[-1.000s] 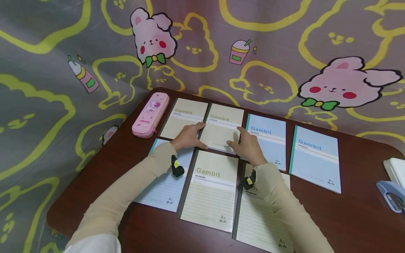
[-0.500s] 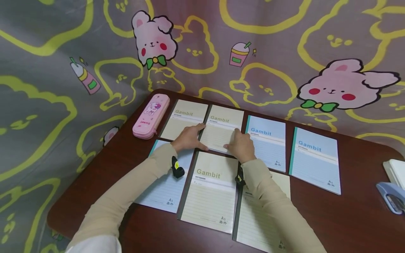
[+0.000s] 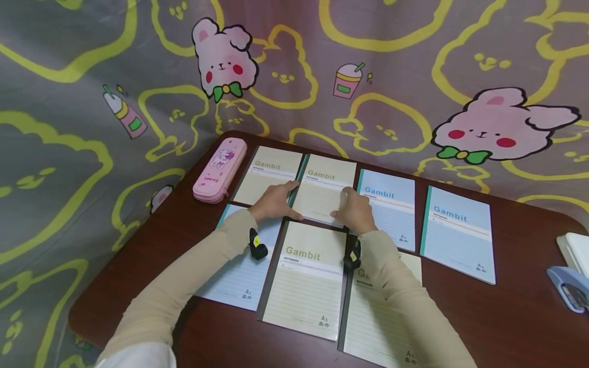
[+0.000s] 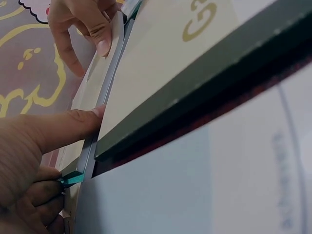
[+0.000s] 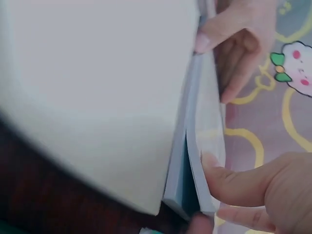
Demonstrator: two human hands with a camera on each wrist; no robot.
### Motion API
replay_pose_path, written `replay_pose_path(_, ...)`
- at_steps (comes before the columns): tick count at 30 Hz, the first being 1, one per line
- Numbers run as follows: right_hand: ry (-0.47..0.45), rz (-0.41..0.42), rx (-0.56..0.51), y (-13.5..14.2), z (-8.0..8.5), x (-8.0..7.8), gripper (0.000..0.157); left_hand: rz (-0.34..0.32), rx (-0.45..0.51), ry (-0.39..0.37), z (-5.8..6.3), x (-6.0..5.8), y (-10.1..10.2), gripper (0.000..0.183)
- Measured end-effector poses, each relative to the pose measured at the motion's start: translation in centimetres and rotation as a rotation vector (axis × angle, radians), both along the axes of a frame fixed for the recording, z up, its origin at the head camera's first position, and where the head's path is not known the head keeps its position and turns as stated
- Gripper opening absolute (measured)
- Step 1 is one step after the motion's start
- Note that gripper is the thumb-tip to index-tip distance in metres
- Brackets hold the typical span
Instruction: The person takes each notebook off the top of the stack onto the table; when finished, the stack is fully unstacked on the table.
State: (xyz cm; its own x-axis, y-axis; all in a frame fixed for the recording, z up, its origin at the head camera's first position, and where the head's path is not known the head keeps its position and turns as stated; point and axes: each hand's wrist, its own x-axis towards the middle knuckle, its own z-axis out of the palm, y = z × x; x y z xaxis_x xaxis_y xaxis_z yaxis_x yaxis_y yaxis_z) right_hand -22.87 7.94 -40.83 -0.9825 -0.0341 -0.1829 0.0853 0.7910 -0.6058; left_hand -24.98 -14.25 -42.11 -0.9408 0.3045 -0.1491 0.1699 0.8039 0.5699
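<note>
A cream notebook (image 3: 322, 189) lies in the back row, second from left, with a teal strip showing along its left side. My left hand (image 3: 272, 200) holds its left side, thumb at the near corner and fingers by the teal strip. At the opposite side, my right hand (image 3: 356, 210) grips the near right corner. In the right wrist view, the cream notebook (image 5: 209, 122) is slightly raised at that corner, with a gap above a teal-blue cover (image 5: 189, 190). Just in front of it lies another cream notebook (image 3: 306, 286).
A pink pencil case (image 3: 221, 168) and a cream notebook (image 3: 267, 171) lie to the left. Blue notebooks (image 3: 388, 204) (image 3: 457, 235) stand in line to the right. A blue notebook (image 3: 239, 271) and a cream notebook (image 3: 382, 317) flank the front row. A stapler-like blue object (image 3: 568, 289) sits far right.
The cream notebook between the hands has shifted slightly right, and a teal strip now shows along its left side. My right hand dipped inward, then moved slightly outward. The left hand stays put.
</note>
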Motion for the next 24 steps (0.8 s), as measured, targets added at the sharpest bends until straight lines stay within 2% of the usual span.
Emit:
replay_pose_path(3, 0.004, 0.015, -0.037, 0.4, 0.3, 0.1, 0.058, -0.007, 0.004, -0.002, 0.0, 0.0, -0.1, 0.103)
replay_pose_path(8, 0.063, 0.028, -0.108, 1.0, 0.6, 0.0, 0.037, -0.042, -0.016, 0.011, -0.1, -0.1, -0.3, 0.101)
replay_pose_path(11, 0.037, 0.009, -0.217, 1.1, 0.5, -0.4, 0.039, -0.056, -0.03, 0.022, -0.1, -0.1, -0.3, 0.101)
replay_pose_path(15, -0.057, -0.035, -0.38, 1.2, 0.0, -0.6, 0.051, -0.052, -0.033, 0.02, -0.1, -0.2, -0.3, 0.101)
replay_pose_path(18, -0.09, -0.066, -0.472, 1.3, -0.3, -0.5, 0.053, -0.043, -0.025, 0.018, 0.0, -0.1, -0.3, 0.102)
replay_pose_path(24, -0.077, -0.119, -0.535, 1.7, -0.3, -0.1, 0.052, -0.028, 0.013, -0.004, 0.0, 0.1, -0.3, 0.106)
